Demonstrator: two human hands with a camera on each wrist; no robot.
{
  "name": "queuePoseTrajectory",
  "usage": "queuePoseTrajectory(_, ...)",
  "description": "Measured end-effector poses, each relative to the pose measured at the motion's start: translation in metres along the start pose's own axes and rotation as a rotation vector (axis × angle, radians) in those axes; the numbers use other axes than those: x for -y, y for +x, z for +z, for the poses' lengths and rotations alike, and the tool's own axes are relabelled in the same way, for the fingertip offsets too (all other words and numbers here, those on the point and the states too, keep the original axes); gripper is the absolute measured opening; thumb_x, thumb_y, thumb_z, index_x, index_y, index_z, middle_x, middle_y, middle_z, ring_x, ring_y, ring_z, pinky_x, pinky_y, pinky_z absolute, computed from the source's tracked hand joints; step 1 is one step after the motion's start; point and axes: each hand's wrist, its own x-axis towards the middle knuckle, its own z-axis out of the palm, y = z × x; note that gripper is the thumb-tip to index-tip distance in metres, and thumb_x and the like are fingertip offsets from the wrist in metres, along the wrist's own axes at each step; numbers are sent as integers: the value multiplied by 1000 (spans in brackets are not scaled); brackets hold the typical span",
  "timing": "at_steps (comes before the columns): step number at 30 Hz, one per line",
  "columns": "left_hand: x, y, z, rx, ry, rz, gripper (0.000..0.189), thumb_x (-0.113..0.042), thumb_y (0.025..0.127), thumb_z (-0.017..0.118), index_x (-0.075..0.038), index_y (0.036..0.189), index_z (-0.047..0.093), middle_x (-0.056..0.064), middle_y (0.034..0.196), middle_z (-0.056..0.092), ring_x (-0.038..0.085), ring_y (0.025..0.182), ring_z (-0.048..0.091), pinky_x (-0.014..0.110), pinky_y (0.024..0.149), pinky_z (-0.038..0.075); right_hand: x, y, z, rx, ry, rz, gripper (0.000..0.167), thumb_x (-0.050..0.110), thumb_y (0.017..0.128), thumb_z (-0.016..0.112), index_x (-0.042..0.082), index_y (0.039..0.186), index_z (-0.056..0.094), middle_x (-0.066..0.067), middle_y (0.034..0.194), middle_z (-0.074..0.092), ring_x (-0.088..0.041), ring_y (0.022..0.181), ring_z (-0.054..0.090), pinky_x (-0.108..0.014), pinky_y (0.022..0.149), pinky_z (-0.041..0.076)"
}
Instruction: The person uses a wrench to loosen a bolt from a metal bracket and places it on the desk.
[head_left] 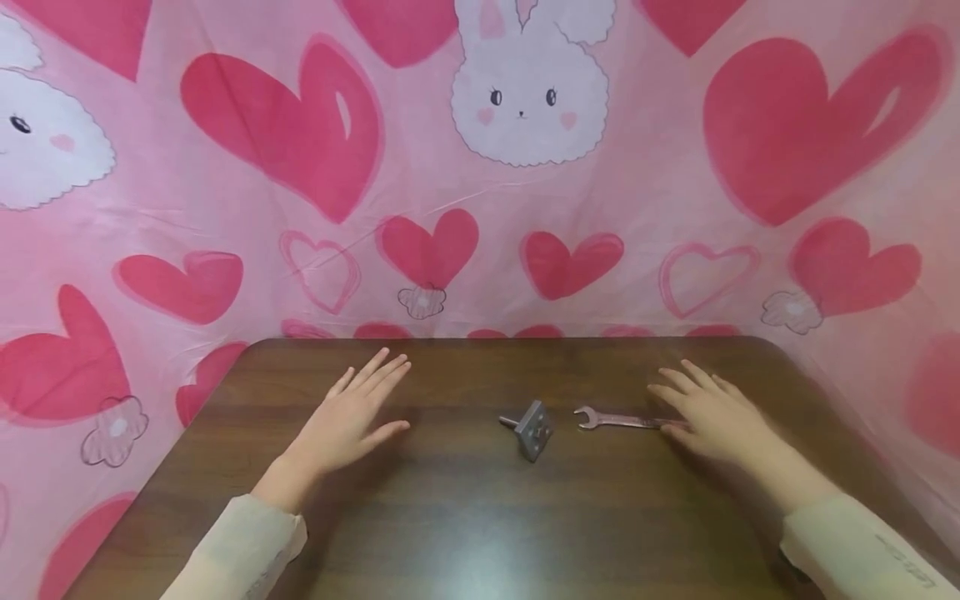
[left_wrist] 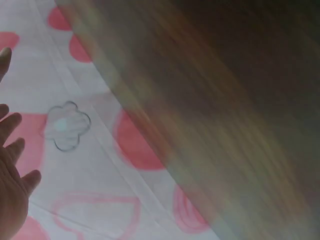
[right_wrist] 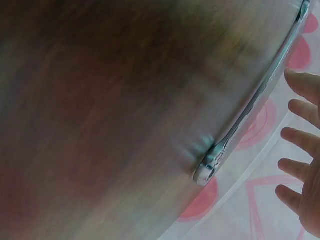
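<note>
Over a brown wood-grain desk (head_left: 480, 492) we see the left hand (head_left: 341, 421) and right hand (head_left: 716, 417), each grip spread, empty; on it, a silver metal wrench (head_left: 622, 421) near the right and, between both hands, a grey metal plate with a rod (head_left: 534, 431).

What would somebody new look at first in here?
Probably the big white bunny at the top middle of the head view, with hearts around it on the pink cloth. Below, the left hand and right hand spread over the brown table. A gray metal piece sits between them, a wrench near the right hand.
</note>
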Motion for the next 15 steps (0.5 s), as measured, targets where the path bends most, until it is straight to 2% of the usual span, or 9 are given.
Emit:
queuePoseTrajectory(5, -13, 14, 7, 14, -43, 63, 79, -43, 86, 74, -12, 151, 41, 5, 156, 43, 27, 151, 28, 64, 110, 39, 1, 3, 3, -29, 8, -46, 51, 28, 76, 84, 16, 123, 68, -11, 129, 61, -44, 125, 50, -68, 84, 52)
queuePoseTrajectory(9, -26, 28, 13, 32, -79, 137, 77, -40, 86, 76, -9, 149, 44, 7, 153, 47, 28, 149, 33, 56, 109, 44, 1, 5, 7, -17, 33, -58, 42, 21, 73, 86, 16, 112, 71, -5, 115, 63, -32, 110, 55, -55, 69, 56)
queuePoseTrajectory(13, -40, 44, 18, 71, -125, 208, 76, -38, 86, 76, -8, 149, 44, 10, 151, 49, 30, 146, 37, 52, 111, 44, 2, 7, 8, 27, 50, -62, 35, 17, 72, 86, 17, 105, 72, -3, 108, 62, -30, 103, 56, -50, 65, 56)
queuePoseTrajectory(15, -46, 51, 20, 104, -145, 224, 74, -39, 87, 75, -9, 149, 44, 10, 151, 49, 29, 144, 41, 51, 109, 46, 2, 9, 9, 44, 60, -61, 31, 16, 73, 85, 17, 101, 72, -5, 109, 64, -33, 105, 58, -54, 69, 56)
